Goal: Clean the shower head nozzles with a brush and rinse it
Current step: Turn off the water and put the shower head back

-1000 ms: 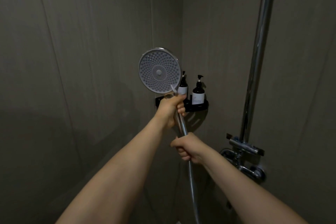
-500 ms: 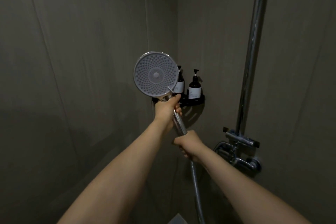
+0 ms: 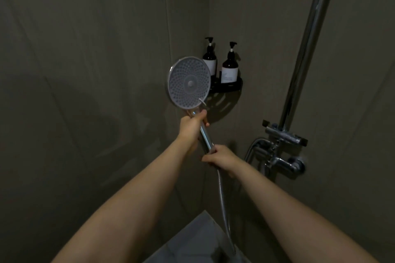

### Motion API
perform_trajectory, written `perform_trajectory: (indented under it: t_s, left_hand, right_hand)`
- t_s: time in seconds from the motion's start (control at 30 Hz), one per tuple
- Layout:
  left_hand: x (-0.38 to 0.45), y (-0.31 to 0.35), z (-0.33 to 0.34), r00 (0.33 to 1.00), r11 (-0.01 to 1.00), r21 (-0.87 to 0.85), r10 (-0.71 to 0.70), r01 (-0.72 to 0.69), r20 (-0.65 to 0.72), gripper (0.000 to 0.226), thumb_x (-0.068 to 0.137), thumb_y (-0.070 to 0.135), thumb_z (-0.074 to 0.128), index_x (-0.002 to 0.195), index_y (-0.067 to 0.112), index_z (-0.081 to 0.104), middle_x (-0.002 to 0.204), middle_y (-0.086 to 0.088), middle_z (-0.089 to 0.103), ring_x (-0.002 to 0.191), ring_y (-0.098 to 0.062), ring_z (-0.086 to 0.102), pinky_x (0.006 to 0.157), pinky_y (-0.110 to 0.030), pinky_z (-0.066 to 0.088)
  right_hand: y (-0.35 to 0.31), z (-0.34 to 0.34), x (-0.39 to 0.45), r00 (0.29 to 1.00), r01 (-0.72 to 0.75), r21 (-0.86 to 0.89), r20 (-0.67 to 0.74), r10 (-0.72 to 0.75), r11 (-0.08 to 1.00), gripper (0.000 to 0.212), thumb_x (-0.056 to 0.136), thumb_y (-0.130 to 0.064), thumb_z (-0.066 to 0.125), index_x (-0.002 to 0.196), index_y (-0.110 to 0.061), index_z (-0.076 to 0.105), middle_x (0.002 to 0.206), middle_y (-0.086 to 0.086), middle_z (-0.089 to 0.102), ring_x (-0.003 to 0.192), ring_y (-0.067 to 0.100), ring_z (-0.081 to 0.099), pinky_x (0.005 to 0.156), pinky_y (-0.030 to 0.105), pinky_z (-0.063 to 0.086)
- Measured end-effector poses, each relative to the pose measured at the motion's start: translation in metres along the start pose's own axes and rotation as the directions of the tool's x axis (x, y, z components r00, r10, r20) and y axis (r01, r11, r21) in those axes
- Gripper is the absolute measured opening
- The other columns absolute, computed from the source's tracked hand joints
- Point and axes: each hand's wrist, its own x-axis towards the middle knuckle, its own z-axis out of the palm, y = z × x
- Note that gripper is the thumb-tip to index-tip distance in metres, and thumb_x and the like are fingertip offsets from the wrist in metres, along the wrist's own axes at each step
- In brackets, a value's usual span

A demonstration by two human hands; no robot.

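The shower head was seen with a pale grey face, patterned with rings of small dots around a plain round centre and edged by a chrome rim. Its handle and the ribbed hose were shown in shiny silver. Two dark bottles with black pumps and white labels were set on a black shelf. The walls were rendered in dull grey-brown with faint streaks. The riser pipe and the mixer valve were chrome, with black end caps.

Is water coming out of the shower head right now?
Off: no spray leaves the shower head, held by left hand and right hand.
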Motion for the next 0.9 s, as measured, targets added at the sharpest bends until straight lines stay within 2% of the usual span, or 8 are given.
perform_trajectory:
  t_s: [0.1,0.2,0.3,0.37,0.4,0.57,0.73,0.9]
  left_hand:
    - [0.009,-0.023,0.000,0.999,0.999,0.039,-0.010,0.012,-0.044,0.020,0.090,0.008,0.055,0.071,0.013,0.052,0.061,-0.002,0.054,0.057,-0.015,0.051,0.062,-0.028,0.044]
    - [0.019,-0.046,-0.003,0.999,0.999,0.049,-0.010,0.012,-0.040,0.021,0.092,0.003,0.048,0.076,0.018,0.050,0.071,-0.001,0.050,0.063,-0.015,0.048,0.069,-0.031,0.043]
    - [0.026,-0.061,-0.001,0.997,0.998,0.045,-0.039,0.042,-0.062,0.022,0.092,0.003,0.047,0.078,0.019,0.049,0.072,0.000,0.049,0.063,-0.015,0.047,0.070,-0.031,0.042]
    - [0.031,-0.067,0.005,0.995,0.998,0.036,-0.057,0.060,-0.078,0.022,0.092,0.003,0.048,0.077,0.018,0.049,0.071,-0.001,0.049,0.061,-0.015,0.046,0.066,-0.029,0.042]
    - [0.033,-0.070,0.009,0.995,0.997,0.038,-0.058,0.061,-0.079,0.022,0.092,0.002,0.048,0.076,0.018,0.048,0.071,-0.001,0.049,0.061,-0.015,0.046,0.065,-0.028,0.041]
    - [0.041,-0.079,0.023,0.998,0.997,0.039,-0.062,0.063,-0.026,0.022,0.092,0.002,0.047,0.076,0.017,0.048,0.071,0.000,0.049,0.062,-0.014,0.046,0.066,-0.026,0.042]
    - [0.063,-0.086,0.025,0.997,0.994,0.077,-0.081,0.081,0.005,0.023,0.093,0.002,0.047,0.075,0.017,0.047,0.070,-0.001,0.047,0.059,-0.013,0.046,0.063,-0.024,0.041]
    - [0.088,-0.092,0.026,0.993,0.993,0.053,-0.110,0.107,0.047,0.020,0.092,0.004,0.048,0.076,0.016,0.049,0.070,-0.001,0.049,0.060,-0.013,0.047,0.063,-0.024,0.043]
  right_hand:
    - [0.024,-0.016,0.009,1.000,-0.008,0.002,0.005,0.008,1.000,0.021,0.075,-0.008,0.074,0.079,-0.012,0.054,0.066,-0.001,0.053,0.059,0.007,0.049,0.051,0.010,0.041]
    - [0.062,-0.050,0.025,0.951,-0.097,0.028,-0.292,0.101,0.995,0.022,0.080,-0.022,0.071,0.070,-0.012,0.053,0.064,0.007,0.055,0.058,0.020,0.054,0.058,0.027,0.048]
    - [0.094,-0.091,0.033,0.705,-0.265,0.106,-0.657,0.267,0.958,0.039,0.086,-0.039,0.060,0.081,-0.001,0.066,0.091,0.026,0.068,0.090,0.039,0.065,0.080,0.040,0.051]
    - [0.108,-0.110,0.033,0.579,-0.316,0.233,-0.720,0.382,0.920,0.051,0.087,-0.043,0.058,0.103,0.005,0.065,0.105,0.025,0.066,0.099,0.040,0.063,0.081,0.036,0.048]
    - [0.113,-0.117,0.035,0.560,-0.345,0.243,-0.721,0.407,0.906,0.057,0.085,-0.048,0.057,0.104,0.005,0.064,0.105,0.024,0.067,0.096,0.039,0.065,0.080,0.035,0.049]
    - [0.124,-0.134,0.057,0.603,-0.424,0.141,-0.693,0.394,0.895,0.069,0.084,-0.058,0.050,0.103,0.006,0.064,0.100,0.026,0.068,0.092,0.038,0.066,0.084,0.043,0.054]
    - [0.108,-0.133,0.068,0.601,-0.499,0.051,-0.699,0.387,0.865,0.050,0.095,-0.040,0.041,0.107,0.005,0.061,0.108,0.023,0.064,0.101,0.038,0.061,0.090,0.044,0.051]
    - [0.105,-0.120,0.074,0.631,-0.624,-0.300,-0.739,0.238,0.721,0.028,0.095,-0.010,0.039,0.108,0.000,0.061,0.114,0.018,0.064,0.105,0.031,0.062,0.083,0.036,0.051]
